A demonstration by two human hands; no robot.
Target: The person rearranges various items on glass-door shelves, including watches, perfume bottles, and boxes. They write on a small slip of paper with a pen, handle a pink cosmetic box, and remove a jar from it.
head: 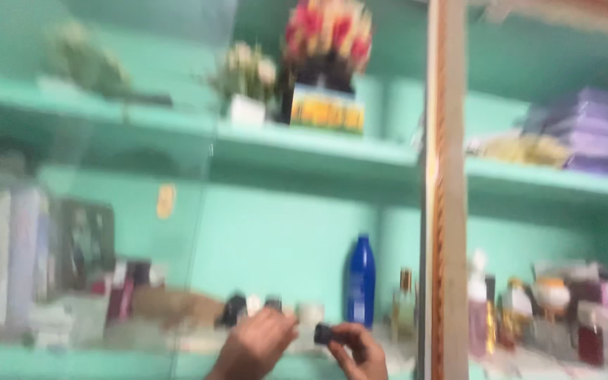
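Frame is motion-blurred, so detail is limited. Both hands sit low centre, in front of the lower shelf.

Right hand (360, 350): fingers pinched on a small dark cap-like object (324, 333), held just left of the knuckles, between the two hands. Left hand (258, 345): fingers curled, fingertips near a small pale round jar (309, 313) on the shelf; can't tell whether it grips anything or only touches.

Around them, bottom centre: a row of small dark and pale containers (248, 306) on the mint-green lower shelf (8, 360). Tall blue plastic bottle (361, 280) stands just right of the hands. Wooden vertical divider (443, 190) further right, more bottles and jars (543, 309) beyond it. Upper centre: red-and-yellow artificial flowers (328, 32) on the upper shelf (304, 141).

Risk, as judged: shelf is crowded, and the hands work right among the small containers. A wrist swing could tip the blue bottle or knock the little ones. The pinch on the dark object looks light, so a bump could drop it into the clutter.
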